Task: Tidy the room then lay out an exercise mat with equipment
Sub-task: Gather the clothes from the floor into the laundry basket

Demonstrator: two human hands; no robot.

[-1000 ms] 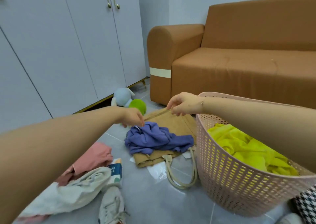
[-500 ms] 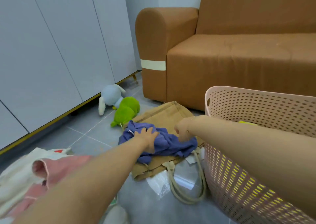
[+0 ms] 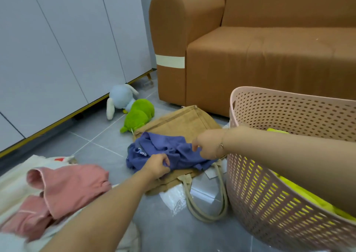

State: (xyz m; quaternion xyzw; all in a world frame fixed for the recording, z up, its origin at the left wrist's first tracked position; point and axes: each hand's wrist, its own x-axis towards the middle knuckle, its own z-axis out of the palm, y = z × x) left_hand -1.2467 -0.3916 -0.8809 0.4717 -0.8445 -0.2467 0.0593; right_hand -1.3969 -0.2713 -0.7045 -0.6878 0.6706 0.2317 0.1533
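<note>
Head view, what's the purple garment (image 3: 154, 151) like?
— Crumpled, soft knit, a small pale print near its left edge; it lies on the tan tote bag (image 3: 179, 122) on the floor, beside the pink basket (image 3: 289, 105).
— And the hands?
— Left hand (image 3: 157, 165) grips its near edge, fingers curled. Right hand (image 3: 209, 146) pinches its right side.

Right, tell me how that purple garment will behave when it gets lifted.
The purple garment lies crumpled in soft folds, so it will probably droop. It looks light, and the left hand bunches it easily. It may drag across the brown bag beneath.
</note>
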